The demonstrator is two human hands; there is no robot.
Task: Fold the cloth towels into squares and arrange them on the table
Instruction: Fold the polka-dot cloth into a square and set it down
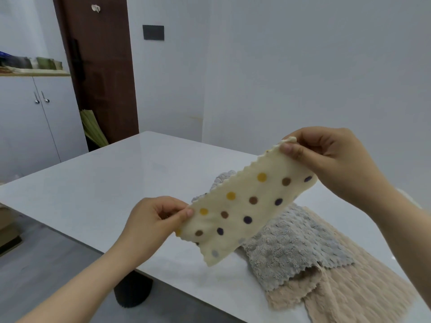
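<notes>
**Soft dotted towel held in the air as a strip above the glossy white counter [112, 183].**
The left hand [161, 217] pinches the near end between thumb and fingers. The cream fleece towel with yellow, brown, purple and grey dots and a scalloped edge [245, 206] spans upward, fairly taut, and appears doubled. It looks light, limp and grippy, so the corners are probably the best hold. Beneath it a fluffy grey towel [291, 245] lies rumpled. The right hand [326, 157] pinches the far end. A ribbed beige towel [354, 297] lies underneath the grey one.

We see a white two-door cabinet [35, 117] beside a dark brown wooden door [100, 66], and a black rectangular wall plate [153, 32] to the door's right.
</notes>
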